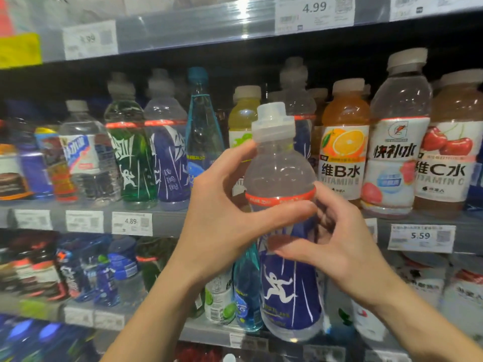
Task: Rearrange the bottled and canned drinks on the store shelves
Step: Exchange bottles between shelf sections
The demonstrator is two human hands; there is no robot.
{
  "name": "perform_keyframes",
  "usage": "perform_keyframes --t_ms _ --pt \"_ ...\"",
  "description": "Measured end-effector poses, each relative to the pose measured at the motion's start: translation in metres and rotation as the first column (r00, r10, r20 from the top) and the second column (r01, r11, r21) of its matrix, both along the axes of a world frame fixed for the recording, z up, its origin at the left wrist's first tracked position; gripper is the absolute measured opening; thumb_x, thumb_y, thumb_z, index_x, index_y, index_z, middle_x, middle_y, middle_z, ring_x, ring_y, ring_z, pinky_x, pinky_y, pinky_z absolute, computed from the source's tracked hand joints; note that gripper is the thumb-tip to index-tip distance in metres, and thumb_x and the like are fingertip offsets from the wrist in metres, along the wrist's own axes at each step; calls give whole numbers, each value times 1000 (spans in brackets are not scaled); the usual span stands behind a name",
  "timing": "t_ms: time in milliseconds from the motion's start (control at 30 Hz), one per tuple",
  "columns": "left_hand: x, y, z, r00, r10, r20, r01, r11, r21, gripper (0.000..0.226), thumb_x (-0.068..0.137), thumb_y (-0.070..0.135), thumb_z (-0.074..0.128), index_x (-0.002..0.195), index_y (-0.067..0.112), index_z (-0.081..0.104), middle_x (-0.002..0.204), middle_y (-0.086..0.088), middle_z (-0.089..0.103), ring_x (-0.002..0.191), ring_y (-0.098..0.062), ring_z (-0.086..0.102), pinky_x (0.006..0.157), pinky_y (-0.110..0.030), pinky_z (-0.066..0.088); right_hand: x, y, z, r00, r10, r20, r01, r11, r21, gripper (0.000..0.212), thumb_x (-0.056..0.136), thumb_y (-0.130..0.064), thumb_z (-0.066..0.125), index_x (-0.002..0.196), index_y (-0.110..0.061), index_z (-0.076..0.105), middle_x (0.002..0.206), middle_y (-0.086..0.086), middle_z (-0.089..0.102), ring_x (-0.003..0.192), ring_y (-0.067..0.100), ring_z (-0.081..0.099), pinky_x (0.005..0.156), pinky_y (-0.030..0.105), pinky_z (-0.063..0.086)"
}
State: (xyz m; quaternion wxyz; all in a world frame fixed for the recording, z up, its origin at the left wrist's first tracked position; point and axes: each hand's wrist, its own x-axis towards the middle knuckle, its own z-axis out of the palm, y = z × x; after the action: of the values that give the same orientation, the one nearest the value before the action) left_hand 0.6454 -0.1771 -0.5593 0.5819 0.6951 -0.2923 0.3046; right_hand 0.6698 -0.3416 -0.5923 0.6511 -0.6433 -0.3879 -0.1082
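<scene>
A clear bottle with a blue label and a white running figure [286, 288] is held upright in front of the shelves. My left hand [222, 215] grips it around the upper body, thumb near the neck and fingers across the red band. From the right, my right hand [337, 246] pinches the bottle at its middle. On the middle shelf behind stand a matching blue-label bottle [170, 163], a green-label one [130, 158] and a tall teal bottle [202, 131].
To the right on the middle shelf [162, 218] stand an orange vitamin B drink [345, 142], a white-label sports drink [394, 158] and a cherry vitamin C drink [447, 158]. Water and cans fill the left. The lower shelf holds several more bottles.
</scene>
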Motion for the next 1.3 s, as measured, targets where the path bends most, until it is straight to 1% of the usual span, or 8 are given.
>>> perform_keyframes --t_ms 133,233,367,600,733,867,1033,1300 --pt "0 12 -17 990 -62 -123 59 998 -25 85 71 50 79 144 23 44 131 26 62 125 4 56 90 -10 48 -3 8 -4 998 -4 -61 6 1000 30 60 68 -12 87 122 -16 62 115 5 75 104 24 73 87 35 59" --pt "-4 15 -30 980 -80 -184 84 996 13 60 83 35 70 138 23 52 132 10 66 124 -10 60 92 -18 50 -3 12 -5 996 -5 -93 13 997 81 58 63 -21 87 116 -17 65 109 4 77 98 23 75 82 30 59" --pt "-7 17 -42 979 -35 -201 43 998 35 36 85 34 68 121 34 65 121 7 71 114 -9 66 89 -21 53 0 17 -7 995 17 -97 -8 996 92 54 58 -17 88 107 -28 70 104 3 78 95 20 75 78 25 58" --pt "-17 16 -52 976 81 -201 -82 997 3 38 80 41 71 118 39 65 120 4 72 113 -14 67 96 -38 55 -1 22 -8 986 141 -85 -134 987 86 57 50 -28 85 105 -36 71 97 1 79 88 14 76 73 22 58" --pt "-26 0 -38 974 105 -201 -116 992 -42 38 85 35 67 121 24 65 119 -1 72 109 -19 68 90 -37 56 -4 12 2 983 180 -45 -175 980 89 53 53 -9 84 99 -34 74 93 0 79 82 11 76 68 16 56" --pt "-24 -25 -26 966 173 -194 -185 982 -48 37 88 37 63 119 18 64 110 -2 73 100 -16 68 89 -42 55 -1 -3 16 981 187 -41 -182 977 110 53 49 -31 80 101 -36 74 95 -3 79 84 9 76 68 15 55" --pt "-24 -20 -40 979 117 -166 -132 988 -80 34 91 33 61 122 19 63 112 0 73 105 -21 69 92 -46 56 -3 4 13 988 151 -23 -148 986 82 54 45 -35 80 97 -45 74 96 -8 79 84 5 75 69 12 55" --pt "-19 35 -86 992 36 -124 -51 992 -118 30 91 21 64 121 15 64 111 2 74 101 -12 69 90 -34 55 -12 58 -44 999 -43 -9 43 995 93 57 52 -5 78 97 -39 75 93 -5 79 81 6 75 67 14 55"
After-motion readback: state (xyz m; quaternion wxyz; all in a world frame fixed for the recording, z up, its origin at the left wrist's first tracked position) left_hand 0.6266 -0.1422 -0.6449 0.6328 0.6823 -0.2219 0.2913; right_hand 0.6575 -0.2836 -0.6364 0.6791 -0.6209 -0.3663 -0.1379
